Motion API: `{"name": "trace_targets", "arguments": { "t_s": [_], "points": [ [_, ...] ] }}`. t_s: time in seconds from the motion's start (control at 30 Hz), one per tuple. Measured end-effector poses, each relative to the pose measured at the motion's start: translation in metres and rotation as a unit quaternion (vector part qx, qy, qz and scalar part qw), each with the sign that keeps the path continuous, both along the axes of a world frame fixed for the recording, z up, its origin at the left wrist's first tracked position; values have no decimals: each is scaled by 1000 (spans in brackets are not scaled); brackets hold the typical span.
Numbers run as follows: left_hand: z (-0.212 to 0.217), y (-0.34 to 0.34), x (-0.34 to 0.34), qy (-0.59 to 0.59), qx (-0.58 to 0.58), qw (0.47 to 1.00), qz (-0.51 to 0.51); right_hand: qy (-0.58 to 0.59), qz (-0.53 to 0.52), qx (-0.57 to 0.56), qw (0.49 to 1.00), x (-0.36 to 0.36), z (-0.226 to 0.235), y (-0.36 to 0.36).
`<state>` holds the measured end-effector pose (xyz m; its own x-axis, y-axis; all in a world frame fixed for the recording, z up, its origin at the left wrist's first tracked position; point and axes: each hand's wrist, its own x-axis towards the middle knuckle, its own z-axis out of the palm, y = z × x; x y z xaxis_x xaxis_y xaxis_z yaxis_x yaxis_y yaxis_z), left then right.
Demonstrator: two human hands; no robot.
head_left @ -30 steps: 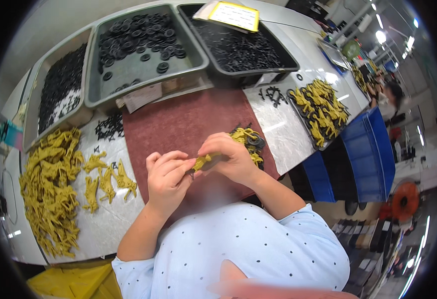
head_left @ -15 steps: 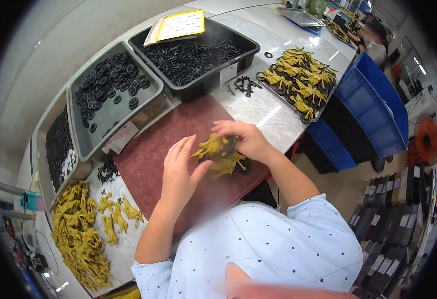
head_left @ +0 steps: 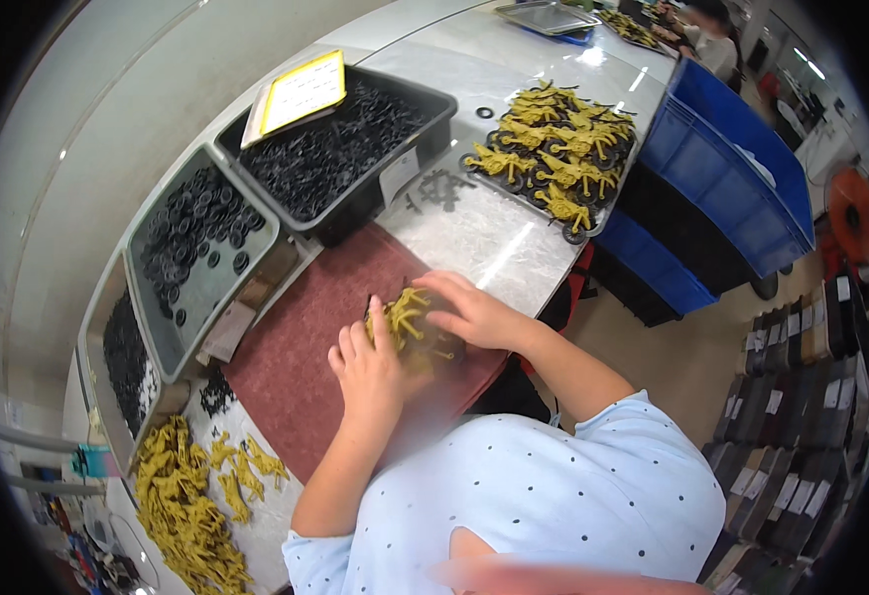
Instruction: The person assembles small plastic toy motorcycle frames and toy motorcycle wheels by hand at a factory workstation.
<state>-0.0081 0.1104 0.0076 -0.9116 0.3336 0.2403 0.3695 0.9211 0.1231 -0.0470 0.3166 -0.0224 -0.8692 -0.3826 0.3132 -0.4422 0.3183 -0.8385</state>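
Note:
Over the red-brown mat [head_left: 306, 317], a small cluster of yellow toy motorbikes [head_left: 410, 309] lies between my hands, with dark parts partly showing. My left hand [head_left: 370, 369] presses its fingers against the cluster's left side. From the right, my right hand [head_left: 479, 315] curls its fingers and thumb around the far and right sides. Blur hides the cluster's lower part, and I cannot make out every piece there.
Bins of black wheels [head_left: 196, 238] and thin black parts [head_left: 335, 149] stand beyond the mat. Yellow motorbike bodies [head_left: 186, 506] are heaped at left. A tray of wheeled yellow motorbikes [head_left: 558, 149] sits at far right, near blue crates [head_left: 717, 169]. A person [head_left: 707, 45] works farther back.
My left hand has moved in from a spread pose to touch the cluster. My right hand has shifted slightly down. The whole view has turned a little to the right.

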Motion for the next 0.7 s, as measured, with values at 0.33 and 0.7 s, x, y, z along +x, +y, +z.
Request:
{"name": "trace_targets", "arguments": {
  "t_s": [0.33,0.7],
  "points": [
    [-9,-9,13,-91,13,994,54,-144,40,56,987,-8,2,-14],
    [-42,-33,14,-3,148,987,-64,-190,184,55,963,-10,24,-18]
  ]
}}
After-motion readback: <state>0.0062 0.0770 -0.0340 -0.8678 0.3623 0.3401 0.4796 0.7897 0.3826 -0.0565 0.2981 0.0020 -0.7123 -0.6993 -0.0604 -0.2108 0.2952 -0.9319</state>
